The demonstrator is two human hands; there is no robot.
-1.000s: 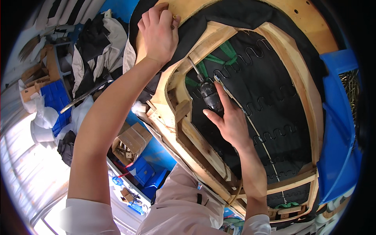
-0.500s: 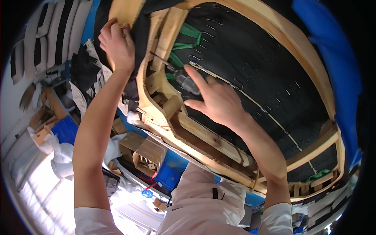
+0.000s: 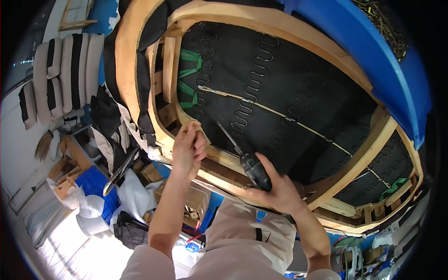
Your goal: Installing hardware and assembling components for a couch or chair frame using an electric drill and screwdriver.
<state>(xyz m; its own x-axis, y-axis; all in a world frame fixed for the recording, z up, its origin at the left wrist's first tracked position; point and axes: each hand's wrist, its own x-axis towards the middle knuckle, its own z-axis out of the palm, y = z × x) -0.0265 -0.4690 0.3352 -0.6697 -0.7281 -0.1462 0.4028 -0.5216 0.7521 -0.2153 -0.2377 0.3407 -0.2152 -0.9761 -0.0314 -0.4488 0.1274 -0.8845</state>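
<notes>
A curved wooden sofa frame [image 3: 380, 130] lies before me, its inside covered by black fabric [image 3: 224, 60] crossed by zigzag springs [image 3: 262, 59]. My right hand [image 3: 282, 191] grips a black power screwdriver [image 3: 254, 170] over the frame's near rail. Its long thin bit points up and left over the fabric. Beside the near left corner of the frame is my left hand [image 3: 189, 149], fingers curled and pinched together; what they hold, if anything, is too small to make out. Green straps [image 3: 190, 70] join the springs to the left side of the frame.
A blue container [image 3: 345, 32] with many screws [image 3: 385, 28] stands at the far right. Grey and black cushions [image 3: 72, 70] hang at the left. Below them are dark cloth [image 3: 105, 109], a blue crate [image 3: 95, 189] and white plastic wrap [image 3: 135, 196]. A cardboard box [image 3: 198, 198] stands under the near rail.
My left hand has come down from the upper left wooden panel to the near left corner. My right hand has drawn the power screwdriver back toward me, away from the left side rail.
</notes>
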